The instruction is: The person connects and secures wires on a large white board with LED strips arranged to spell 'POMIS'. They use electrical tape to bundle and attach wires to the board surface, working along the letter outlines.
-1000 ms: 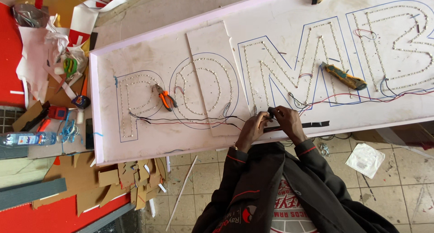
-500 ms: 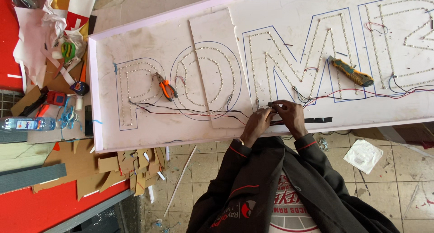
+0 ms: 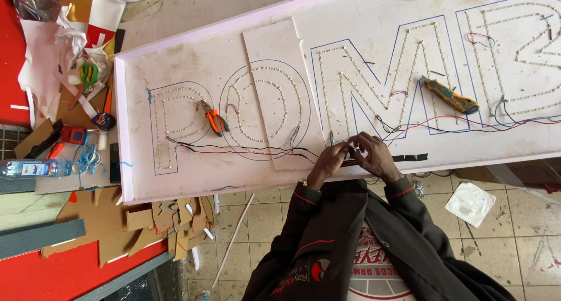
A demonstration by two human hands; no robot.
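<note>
Going left to right, the risks begin at the loose wiring. The black and red wires [image 3: 234, 149] are trailing slack across the white sign panel [image 3: 193, 67] from the first outlined letter toward the hands; a forearm dragging over them could, I judge, tug the small light strips off their rows inside the letters. The orange-handled pliers [image 3: 215, 118] are lying on the panel between the first two letters, close enough to those wires to snag them if they get pulled.

At the panel's near edge, the left hand [image 3: 329, 162] and the right hand [image 3: 374, 156] are meeting fingertip to fingertip, both pinching narrowly on the wire ends [image 3: 351, 152] between them. The ends themselves are too small to make out clearly, so I cannot tell whether they are bare or taped. A slip here could likely let the ends spring apart or bend a strand.

The wire ends are sitting just inside the front edge, below the third letter, with a strip of black tape [image 3: 412, 158] just beside them. Further right, a yellow-and-teal utility knife [image 3: 450, 95] is resting on that letter's outline, near more wires.
</note>
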